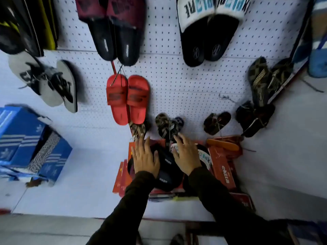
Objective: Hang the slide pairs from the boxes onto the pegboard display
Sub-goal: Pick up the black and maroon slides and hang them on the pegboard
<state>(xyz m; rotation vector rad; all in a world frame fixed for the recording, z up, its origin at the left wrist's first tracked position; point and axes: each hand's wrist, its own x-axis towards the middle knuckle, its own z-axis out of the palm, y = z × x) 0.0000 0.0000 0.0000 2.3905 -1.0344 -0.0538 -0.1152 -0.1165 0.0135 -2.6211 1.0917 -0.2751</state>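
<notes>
Both my hands reach down into red shoe boxes [223, 169] on the floor at the foot of the white pegboard [177, 80]. My left hand [146, 157] lies flat with spread fingers on a pair of black slides [167, 171] with white lettering. My right hand [185, 154] rests with fingers apart on the right side of that pair, over a white-strapped slide [205, 155]. Neither hand has closed around a slide. On the board hang a red pair [127, 99], a maroon-strapped black pair [115, 30] and a white-strapped black pair [208, 30].
Blue shoe boxes [30, 144] are stacked on the floor at the left. Grey flip-flops [51, 84] hang left, patterned dark pairs [265, 80] hang right, and small patterned pairs [168, 126] hang just above the boxes. An orange slide [223, 145] lies on a red box.
</notes>
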